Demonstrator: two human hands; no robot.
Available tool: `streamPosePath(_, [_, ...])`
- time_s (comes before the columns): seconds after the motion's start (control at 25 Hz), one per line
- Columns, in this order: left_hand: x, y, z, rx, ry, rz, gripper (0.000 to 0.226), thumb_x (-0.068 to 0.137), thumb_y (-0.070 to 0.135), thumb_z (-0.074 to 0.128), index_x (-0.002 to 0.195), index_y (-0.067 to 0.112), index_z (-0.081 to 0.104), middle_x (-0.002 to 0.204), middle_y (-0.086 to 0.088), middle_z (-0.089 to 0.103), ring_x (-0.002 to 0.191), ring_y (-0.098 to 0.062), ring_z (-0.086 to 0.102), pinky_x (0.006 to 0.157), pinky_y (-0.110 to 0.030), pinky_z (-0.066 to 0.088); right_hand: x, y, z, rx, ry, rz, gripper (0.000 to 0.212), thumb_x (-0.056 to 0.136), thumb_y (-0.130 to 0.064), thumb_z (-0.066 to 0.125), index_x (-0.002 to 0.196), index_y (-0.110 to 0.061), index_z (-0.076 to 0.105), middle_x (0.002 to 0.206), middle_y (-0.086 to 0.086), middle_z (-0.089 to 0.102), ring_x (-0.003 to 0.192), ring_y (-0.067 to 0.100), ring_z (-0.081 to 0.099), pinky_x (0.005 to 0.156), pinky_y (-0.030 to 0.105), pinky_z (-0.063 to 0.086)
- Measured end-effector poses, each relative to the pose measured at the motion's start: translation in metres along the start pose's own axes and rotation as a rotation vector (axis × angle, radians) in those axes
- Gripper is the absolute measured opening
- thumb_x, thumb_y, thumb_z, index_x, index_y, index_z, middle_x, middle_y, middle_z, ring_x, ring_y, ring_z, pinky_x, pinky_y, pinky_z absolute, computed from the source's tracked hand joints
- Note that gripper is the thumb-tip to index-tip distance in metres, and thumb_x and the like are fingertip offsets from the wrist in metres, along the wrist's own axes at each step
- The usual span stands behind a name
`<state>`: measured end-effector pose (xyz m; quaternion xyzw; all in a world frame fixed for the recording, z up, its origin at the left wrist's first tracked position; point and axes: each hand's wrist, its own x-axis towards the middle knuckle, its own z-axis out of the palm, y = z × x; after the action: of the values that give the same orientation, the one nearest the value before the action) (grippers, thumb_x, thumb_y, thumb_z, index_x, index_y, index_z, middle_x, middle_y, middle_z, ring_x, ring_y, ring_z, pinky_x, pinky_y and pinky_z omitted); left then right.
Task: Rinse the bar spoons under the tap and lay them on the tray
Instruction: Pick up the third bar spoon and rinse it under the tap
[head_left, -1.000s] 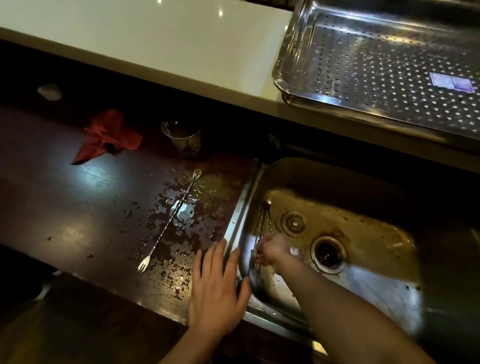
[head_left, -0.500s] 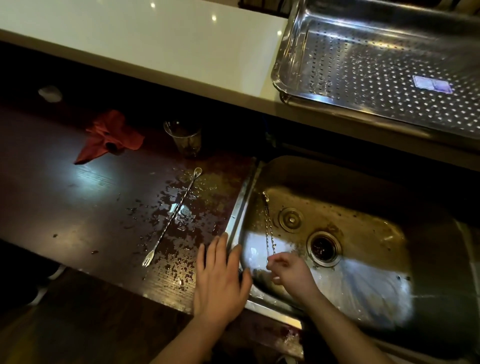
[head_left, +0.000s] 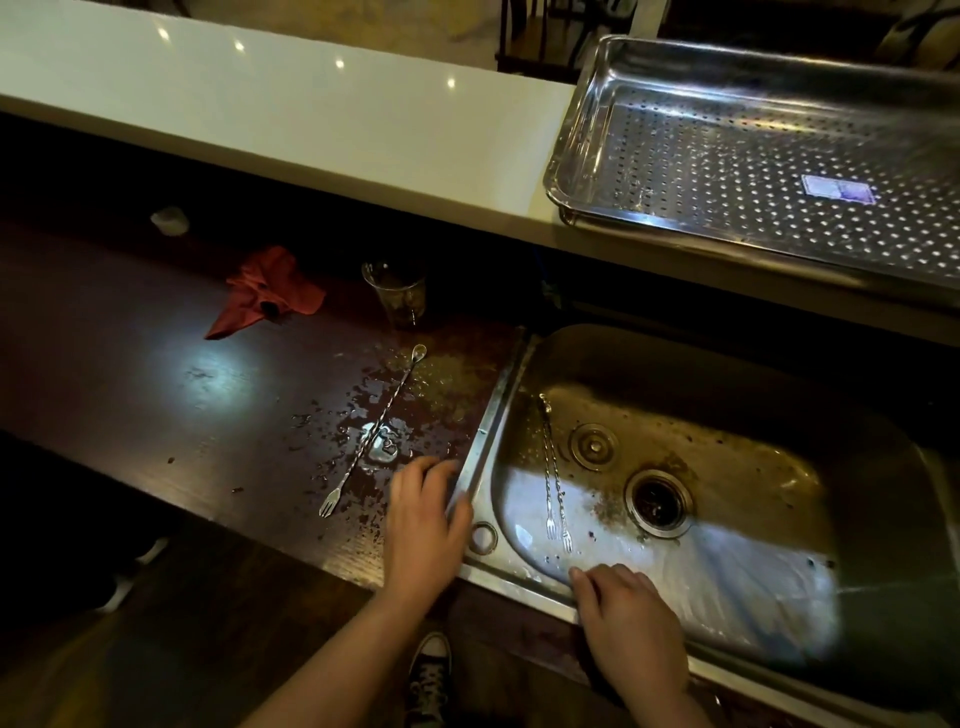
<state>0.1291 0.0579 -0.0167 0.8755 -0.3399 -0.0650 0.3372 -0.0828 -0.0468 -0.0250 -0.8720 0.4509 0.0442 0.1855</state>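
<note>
Hands rest at the near edge of a steel sink (head_left: 883, 519) set into a dark wooden counter (head_left: 130, 395), seen from above. The left hand (head_left: 423, 525) lies flat, palm down and empty, on the wet counter, its fingers loosely spread and touching the raised left rim of the sink. The right hand (head_left: 631, 623) rests on the front rim of the sink with its fingers bent over the edge toward the basin; it grips nothing.

Two bar spoons (head_left: 553, 473) lie side by side on the sink floor, just left of the drain (head_left: 658, 503). Their forked ends point toward the near rim, close to the right hand but not touching it, and their far ends reach toward the back of the basin. A third bar spoon (head_left: 374, 431) lies on the counter among splashes of water, left of the sink. Its bowl points away, its fork toward the viewer, just left of the left hand.

Behind that spoon stands a clear glass (head_left: 396, 291), and left of the glass lies a crumpled red cloth (head_left: 265, 291). Above the counter runs a pale raised ledge (head_left: 311, 109). On its right end, behind and above the sink, sits a perforated metal tray (head_left: 587, 140) with a small label on its floor. No spoons lie in it. A shoe (head_left: 428, 675) shows on the floor between the forearms.
</note>
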Motion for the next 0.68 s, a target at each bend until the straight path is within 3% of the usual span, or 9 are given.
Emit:
streamPosePath(0.12, [0.027,-0.015,-0.021,0.136,0.084,-0.075,0.024,0.089,0.023,0.063,0.11,0.014,0.065,0.108,-0.003,0.054,0.102,-0.019,0.046,0.077,-0.033,0.045,0.001,0.001,0.003,-0.05,0.016,-0.01,0.036,0.099,-0.049,0.041,0.092,-0.027,0.069,0.09,-0.004,0.066,0.094,0.018,0.059,0.078,0.034,0.047])
streamPosePath(0.32, [0.064,-0.045,-0.053,0.358,0.034,-0.259,0.039,0.09,0.033,0.062,0.121,0.009,0.057,0.113,-0.012,0.054,0.104,-0.027,0.048,0.086,-0.04,0.047,-0.002,-0.001,0.003,-0.071,0.048,-0.017,0.036,0.1,-0.046,0.041,0.091,-0.026,0.069,0.09,-0.003,0.066,0.094,0.019,0.059,0.077,0.035,0.047])
streamPosePath(0.52, [0.078,-0.053,-0.056,0.402,-0.056,-0.227,0.026,0.092,0.03,0.06,0.102,0.006,0.062,0.101,-0.013,0.057,0.094,-0.029,0.053,0.075,-0.041,0.048,-0.003,-0.005,0.001,-0.086,0.062,-0.026,0.031,0.099,-0.043,0.048,0.089,-0.023,0.07,0.091,-0.001,0.067,0.095,0.023,0.06,0.078,0.038,0.047])
streamPosePath(0.68, [0.087,-0.054,-0.056,0.404,-0.087,-0.216,0.015,0.089,0.013,0.054,0.087,0.003,0.064,0.088,-0.013,0.059,0.081,-0.03,0.056,0.066,-0.04,0.045,-0.004,-0.005,0.001,-0.091,0.092,-0.035,0.022,0.091,-0.032,0.066,0.075,-0.019,0.07,0.077,0.002,0.066,0.081,0.029,0.063,0.066,0.04,0.05])
